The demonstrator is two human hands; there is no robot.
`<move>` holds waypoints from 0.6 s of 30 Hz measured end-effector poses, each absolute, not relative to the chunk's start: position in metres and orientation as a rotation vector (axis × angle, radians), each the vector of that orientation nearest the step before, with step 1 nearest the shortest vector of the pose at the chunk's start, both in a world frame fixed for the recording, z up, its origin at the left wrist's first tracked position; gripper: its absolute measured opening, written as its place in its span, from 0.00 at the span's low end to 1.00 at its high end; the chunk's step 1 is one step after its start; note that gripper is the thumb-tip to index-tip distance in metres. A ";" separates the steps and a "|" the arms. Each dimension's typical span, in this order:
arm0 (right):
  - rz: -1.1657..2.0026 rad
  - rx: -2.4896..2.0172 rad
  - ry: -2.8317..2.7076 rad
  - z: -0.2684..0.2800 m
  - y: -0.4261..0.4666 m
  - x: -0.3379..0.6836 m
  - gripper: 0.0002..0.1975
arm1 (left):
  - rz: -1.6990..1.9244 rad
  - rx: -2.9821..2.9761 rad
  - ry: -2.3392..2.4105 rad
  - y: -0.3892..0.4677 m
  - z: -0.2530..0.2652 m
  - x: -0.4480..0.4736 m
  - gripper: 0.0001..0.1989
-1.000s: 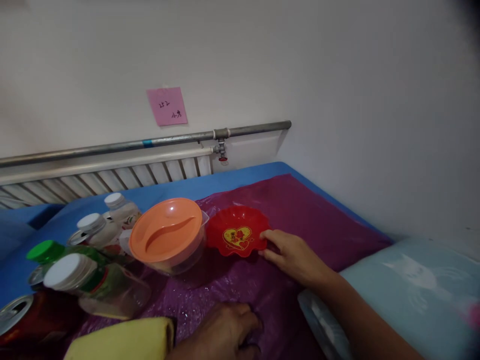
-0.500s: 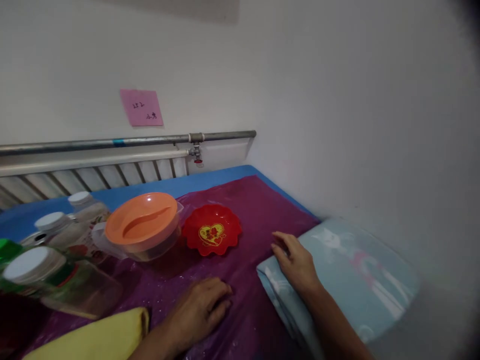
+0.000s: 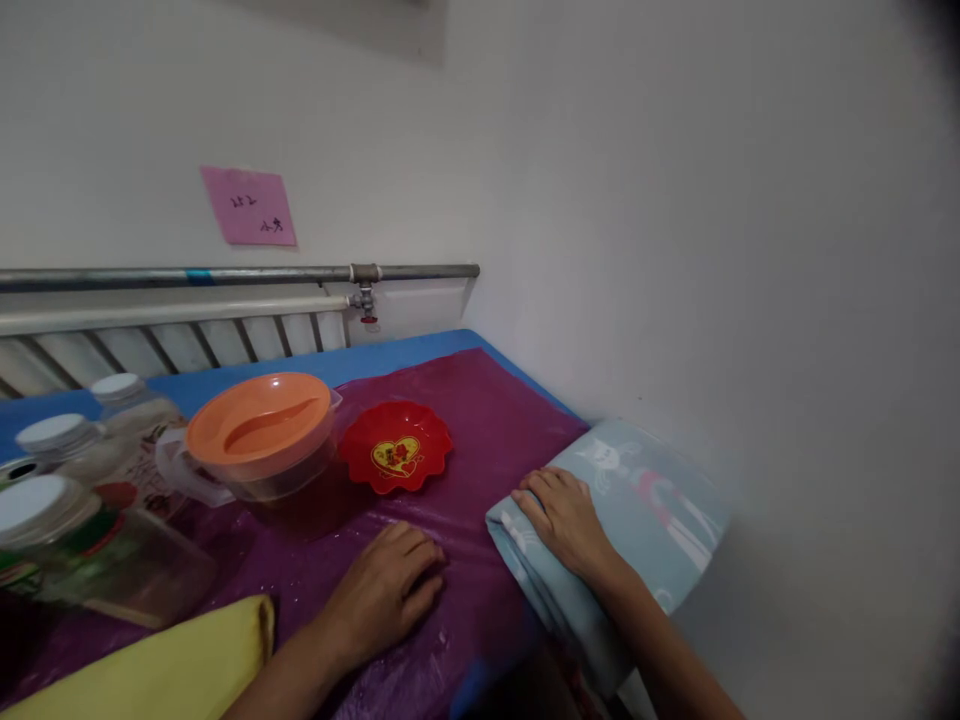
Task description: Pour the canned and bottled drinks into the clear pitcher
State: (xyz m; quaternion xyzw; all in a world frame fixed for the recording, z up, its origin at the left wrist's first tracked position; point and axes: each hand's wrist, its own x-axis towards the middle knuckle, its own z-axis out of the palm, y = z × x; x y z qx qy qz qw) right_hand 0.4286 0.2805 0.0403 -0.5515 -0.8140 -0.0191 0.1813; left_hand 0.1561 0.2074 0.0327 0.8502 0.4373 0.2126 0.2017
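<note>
My left hand [image 3: 390, 585] rests palm down on the purple plastic cover [image 3: 495, 420], its fingers loosely bent, thumb apart, holding nothing. A folded light blue cloth [image 3: 622, 490] with white cat figures and some pink lies at the right, by the wall. Over its near-left part, my right hand [image 3: 562, 515] has its fingers curled around the cloth's upper edge; the fingertips are partly hidden. Beyond my left hand sits a red scalloped plate [image 3: 431, 440] with a yellow heart print. A folded yellow cloth [image 3: 165, 660] lies beside my left forearm.
A clear jug [image 3: 292, 475] with an orange lid [image 3: 210, 430] stands left of the plate. Several white-capped clear jars [image 3: 142, 570] crowd the left side. Behind the blue table edge [image 3: 420, 350] are a radiator [image 3: 217, 345] and a metal pipe [image 3: 285, 274]; a wall rises at the right.
My right hand has come down onto the blue cloth and its fingers have closed together. The cloth's far right end sits closer in. The view has turned slightly right; my left hand stays on the cover.
</note>
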 end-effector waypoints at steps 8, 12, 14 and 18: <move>0.031 -1.575 -2.289 0.039 0.289 0.435 0.14 | 0.356 2.371 1.134 0.198 0.029 0.166 0.15; 0.023 -1.555 -2.234 0.035 0.296 0.440 0.14 | 0.230 2.347 1.123 0.194 0.027 0.171 0.16; 0.003 -1.567 -2.217 0.033 0.299 0.441 0.15 | 0.206 2.323 1.135 0.193 0.029 0.173 0.16; -0.041 -1.563 -2.232 0.032 0.303 0.441 0.16 | 0.225 2.287 1.107 0.191 0.032 0.174 0.13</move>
